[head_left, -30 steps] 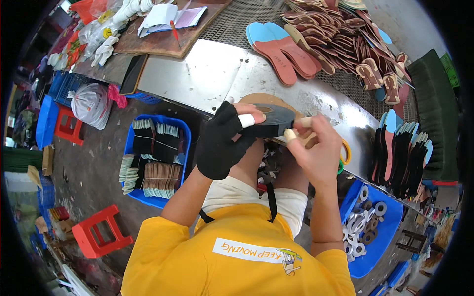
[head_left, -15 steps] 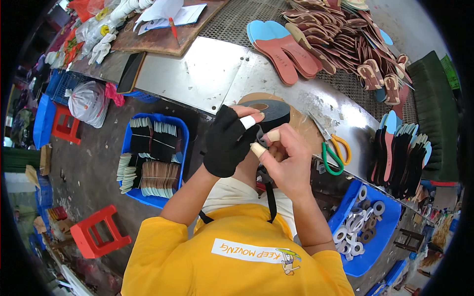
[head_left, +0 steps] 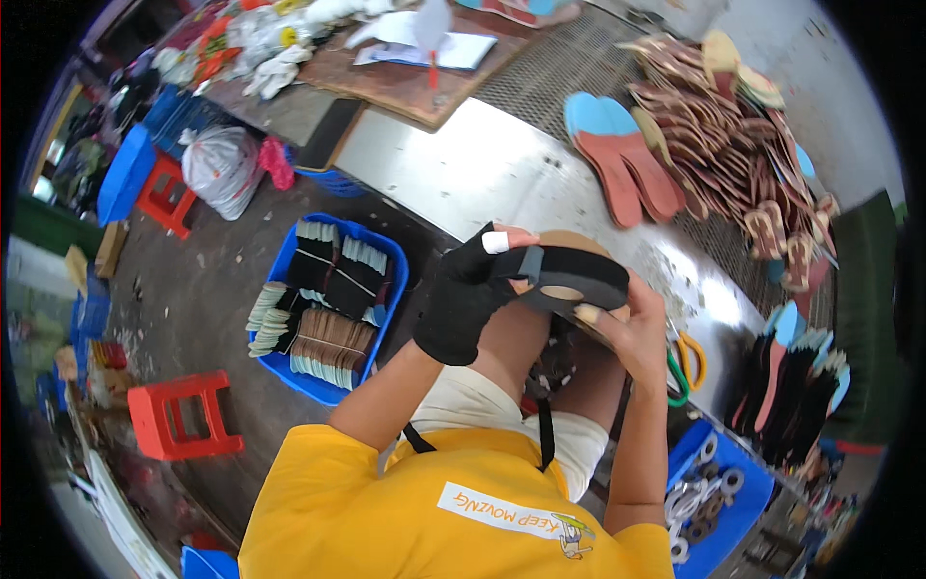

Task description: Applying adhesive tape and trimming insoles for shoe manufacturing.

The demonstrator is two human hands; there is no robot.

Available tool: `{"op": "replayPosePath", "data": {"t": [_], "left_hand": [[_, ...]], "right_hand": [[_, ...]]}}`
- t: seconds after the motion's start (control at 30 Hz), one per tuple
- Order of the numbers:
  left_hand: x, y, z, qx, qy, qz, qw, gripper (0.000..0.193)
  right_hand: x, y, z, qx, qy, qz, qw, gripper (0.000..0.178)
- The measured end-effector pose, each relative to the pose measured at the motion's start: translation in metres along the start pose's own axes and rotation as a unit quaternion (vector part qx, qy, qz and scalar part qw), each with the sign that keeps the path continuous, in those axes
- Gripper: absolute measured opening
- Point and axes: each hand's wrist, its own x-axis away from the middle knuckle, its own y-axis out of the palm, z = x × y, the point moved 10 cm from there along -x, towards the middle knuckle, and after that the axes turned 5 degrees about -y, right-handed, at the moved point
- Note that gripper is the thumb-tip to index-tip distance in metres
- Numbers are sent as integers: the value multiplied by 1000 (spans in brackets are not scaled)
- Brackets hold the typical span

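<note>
A thick roll of black tape [head_left: 584, 268] with a tan core is tilted up between my two hands, just in front of the metal-topped table. My left hand [head_left: 458, 304], in a black fingerless glove with white tape round one finger, grips its left side. There a short grey strip [head_left: 530, 262] shows on the roll's outer edge. My right hand [head_left: 637, 333], bare but for tape on fingertips, holds the right side, its thumb on the near face. Behind the roll, part of a round tan board [head_left: 571, 237] shows. Scissors [head_left: 687, 365] with green and orange handles lie right of my right hand.
Insoles [head_left: 627, 174] and a large heap of brown pieces [head_left: 714, 135] cover the far right. A blue crate [head_left: 400, 280] of bundled pieces stands left, a blue bin [head_left: 743, 497] of small rolls at lower right. A red stool [head_left: 183, 415] is farther left.
The black roll has been lifted off the round board and tilted up. My right hand has gone from pinching near the strip to holding the roll's right side. The view has shifted.
</note>
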Motion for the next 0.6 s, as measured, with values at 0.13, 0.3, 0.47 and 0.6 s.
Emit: {"op": "replayPosePath", "data": {"t": [0.13, 0.3, 0.47, 0.6], "left_hand": [[3, -86, -31, 198, -110, 144, 963, 26], [17, -176, -60, 364, -54, 203, 907, 27], [25, -164, -42, 114, -137, 253, 951, 28], [11, -158, -38, 82, -140, 226, 961, 29]], "right_hand": [[-46, 22, -29, -5, -82, 31, 996, 32], [-163, 89, -39, -193, -31, 16, 981, 28], [-256, 163, -2, -356, 129, 37, 925, 20], [-279, 212, 49, -389, 231, 75, 889, 21]]}}
